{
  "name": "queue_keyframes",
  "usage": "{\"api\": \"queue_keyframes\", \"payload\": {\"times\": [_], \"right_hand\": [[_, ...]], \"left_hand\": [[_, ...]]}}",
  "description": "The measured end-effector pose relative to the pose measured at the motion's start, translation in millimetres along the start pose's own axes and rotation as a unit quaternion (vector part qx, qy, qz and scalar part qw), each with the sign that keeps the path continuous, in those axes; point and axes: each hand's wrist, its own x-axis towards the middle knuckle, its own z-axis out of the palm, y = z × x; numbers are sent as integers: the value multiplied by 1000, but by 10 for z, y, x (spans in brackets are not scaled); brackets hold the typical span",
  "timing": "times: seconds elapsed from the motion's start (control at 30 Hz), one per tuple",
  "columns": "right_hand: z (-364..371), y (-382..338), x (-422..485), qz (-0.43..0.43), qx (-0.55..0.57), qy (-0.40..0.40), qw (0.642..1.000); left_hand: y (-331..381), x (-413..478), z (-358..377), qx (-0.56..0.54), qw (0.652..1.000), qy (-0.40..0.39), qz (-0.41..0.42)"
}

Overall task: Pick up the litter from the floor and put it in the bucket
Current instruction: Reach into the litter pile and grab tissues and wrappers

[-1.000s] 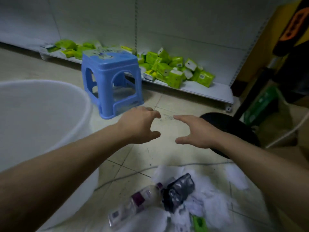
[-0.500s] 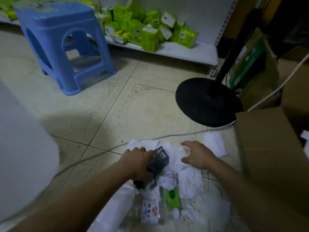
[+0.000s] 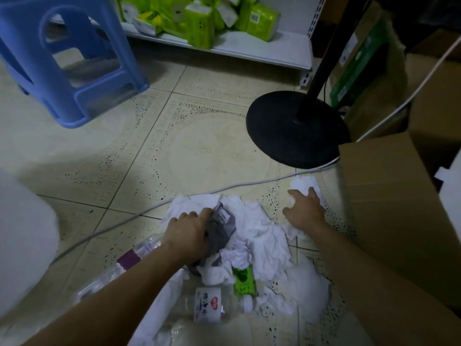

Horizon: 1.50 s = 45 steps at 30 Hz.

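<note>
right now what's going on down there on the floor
A person is clearing litter off the tiled floor. Their left hand grips a grey wrapper among white tissues, while the right hand reaches, fingers spread, for a stray tissue. The white bucket stands to the left.

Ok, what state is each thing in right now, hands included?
left hand: grips the grey bag
grey bag: crumpled, on the tissue pile
right hand: open, fingers at a loose tissue
white-label bottle: lying on its side
blue stool: upright
</note>
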Motion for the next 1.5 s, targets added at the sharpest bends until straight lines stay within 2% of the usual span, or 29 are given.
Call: {"api": "queue_keyframes", "payload": {"times": [0.13, 0.27, 0.37, 0.47, 0.67, 0.8, 0.93, 1.07, 1.2, 1.3, 1.4, 1.5], "right_hand": [[124, 126, 1, 16, 27, -25, 999], [171, 160, -76, -15, 2, 60, 998], [168, 102, -129, -19, 69, 46, 996], [142, 26, -204, -57, 122, 46, 990], [-278, -321, -248, -98, 196, 142, 965], [-720, -786, -433, -141, 296, 74, 942], [-1160, -1334, -724, -228, 313, 25, 922], [-1589, -1921, -1088, -302, 299, -33, 904], [-1961, -2596, -1447, -374, 297, -15, 879], [-2148, -3127, -1778, -425, 304, -20, 853], [-2182, -3642, -2098, -472, 247, -7, 846], [-2080, -4139, -2413, -501, 205, 30, 840]], "left_hand": [[-14, 59, -38, -88, 995, 37, -15], [-46, 111, -133, -113, 992, 43, -35], [-96, 92, -180, -141, 988, 34, -60], [-163, 84, -266, -186, 979, 43, -70], [-374, -1, -691, -173, 978, 100, -54], [-508, -132, -1189, -197, 965, 167, -50], [-670, -285, -1745, -240, 941, 233, -56], [-921, -539, -2308, -225, 926, 300, -49], [-1209, -889, -2879, -193, 906, 375, -45], [-1518, -1182, -3213, -160, 900, 402, -53], [-1957, -1481, -3397, -137, 894, 417, -88], [-2445, -1785, -3401, -172, 878, 423, -144]]}}
